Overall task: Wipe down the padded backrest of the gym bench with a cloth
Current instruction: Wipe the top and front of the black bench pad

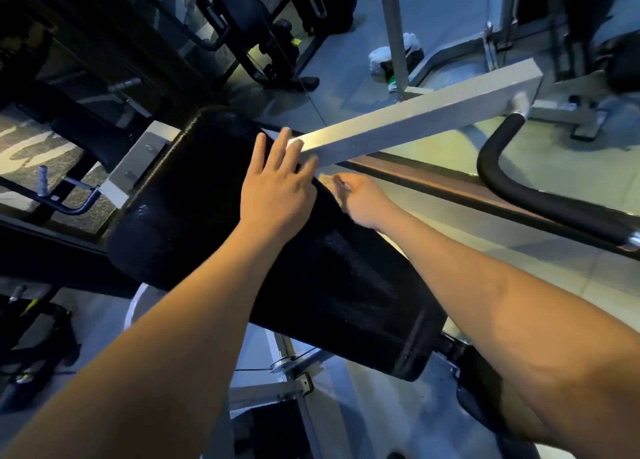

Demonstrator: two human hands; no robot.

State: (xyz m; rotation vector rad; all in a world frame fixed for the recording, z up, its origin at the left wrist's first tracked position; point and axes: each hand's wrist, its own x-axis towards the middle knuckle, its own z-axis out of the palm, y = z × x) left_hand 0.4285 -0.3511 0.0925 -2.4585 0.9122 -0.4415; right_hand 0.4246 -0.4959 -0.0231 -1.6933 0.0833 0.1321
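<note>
Head view (1 view available).

1. Backrest (214, 216): black padded slab, lying diagonally through the frame centre. Its far end points upper left and its near end points lower right. A faint sheen shows on the pad surface.
2. Left hand (277, 188): lies flat on the backrest near its far right edge, fingers straight and spread, holding nothing. The fingertips (284, 136) reach the end of the silver square bar (415, 119), which runs away from the backrest toward the upper right.
3. Right hand (362, 199): at the right edge of the backrest, just beside the left hand. It is motion-blurred. The fingers appear curled, and a pale scrap (326, 178) shows at the knuckles. It cannot be told whether the hand grips it, or what it is.
4. Both forearms cross the backrest from the near side.
5. Grey bracket (138, 167): fixed at the far left end of the backrest.
6. Black padded handle (502, 178): curved, well right of the backrest.
7. White bundle (381, 58): on the floor beyond the backrest, partly hidden by a grey upright.
</note>
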